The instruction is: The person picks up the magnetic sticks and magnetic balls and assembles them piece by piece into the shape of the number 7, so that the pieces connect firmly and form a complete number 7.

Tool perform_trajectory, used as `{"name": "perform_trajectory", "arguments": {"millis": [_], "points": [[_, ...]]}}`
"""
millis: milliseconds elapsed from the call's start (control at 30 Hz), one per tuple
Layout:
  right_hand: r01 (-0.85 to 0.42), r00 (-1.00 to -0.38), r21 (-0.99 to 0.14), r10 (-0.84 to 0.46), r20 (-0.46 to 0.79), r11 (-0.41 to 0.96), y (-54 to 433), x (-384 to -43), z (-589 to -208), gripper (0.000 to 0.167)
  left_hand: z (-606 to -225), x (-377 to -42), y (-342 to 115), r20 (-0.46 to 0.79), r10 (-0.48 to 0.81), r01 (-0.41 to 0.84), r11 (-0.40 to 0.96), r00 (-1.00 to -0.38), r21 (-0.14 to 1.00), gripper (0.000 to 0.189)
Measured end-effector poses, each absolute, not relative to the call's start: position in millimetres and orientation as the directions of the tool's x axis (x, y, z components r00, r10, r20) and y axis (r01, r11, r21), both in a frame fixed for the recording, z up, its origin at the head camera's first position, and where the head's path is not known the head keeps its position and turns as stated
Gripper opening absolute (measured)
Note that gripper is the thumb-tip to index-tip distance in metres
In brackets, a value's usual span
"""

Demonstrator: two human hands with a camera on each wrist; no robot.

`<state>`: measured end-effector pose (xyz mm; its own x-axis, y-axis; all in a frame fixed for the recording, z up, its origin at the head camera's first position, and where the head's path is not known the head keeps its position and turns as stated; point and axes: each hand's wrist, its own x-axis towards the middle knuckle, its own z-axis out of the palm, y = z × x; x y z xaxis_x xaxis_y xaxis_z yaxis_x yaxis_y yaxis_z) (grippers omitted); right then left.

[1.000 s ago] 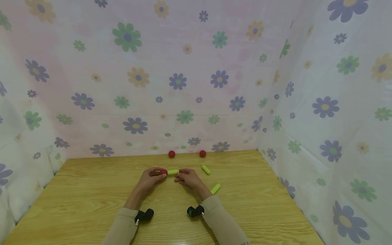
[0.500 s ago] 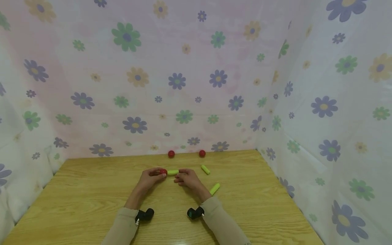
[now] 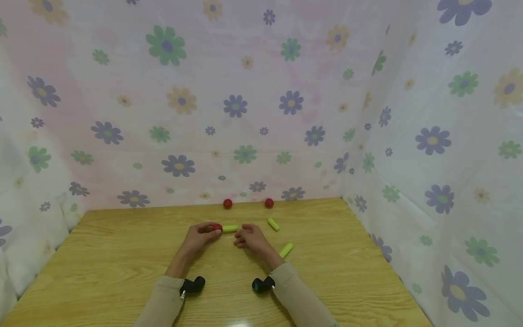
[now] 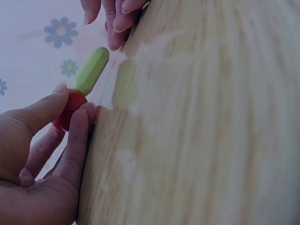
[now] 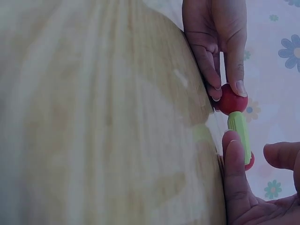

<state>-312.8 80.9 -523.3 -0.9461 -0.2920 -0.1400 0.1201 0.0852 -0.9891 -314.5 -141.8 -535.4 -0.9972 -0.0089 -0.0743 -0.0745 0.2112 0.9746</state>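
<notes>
With thumb and fingers, my left hand (image 3: 200,238) pinches a red ball (image 4: 75,101) low over the table. A light-green ridged stick (image 4: 92,70) joins that ball and points right, its far end free. My right hand (image 3: 251,238) is just right of the stick's end, thumb and fingers spread apart and holding nothing. In the right wrist view, its fingertips (image 5: 232,140) overlap the stick, and whether they touch it I cannot tell. Another green stick (image 3: 273,225) lies beyond the right hand, and one more green stick (image 3: 286,250) lies beside the right forearm, partly hidden.
Two red balls rest at the table's back edge, a left ball (image 3: 227,204) and a right ball (image 3: 268,203). Flower-print cloth (image 3: 261,91) hangs behind and at both sides of the wooden table (image 3: 122,254). Each wrist wears a small black camera.
My right hand has let go of the green stick's end and drawn slightly away from it. The left hand still holds the red ball in about the same place.
</notes>
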Motion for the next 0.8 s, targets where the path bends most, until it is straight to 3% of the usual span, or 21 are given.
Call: {"name": "perform_trajectory", "arguments": {"millis": [800], "points": [[0.119, -0.9, -0.978, -0.398, -0.178, 0.169, 105, -293, -514, 0.069, -534, -314, -143, -0.048, -0.005, -0.048, 0.223, -0.999, 0.974, 0.037]]}}
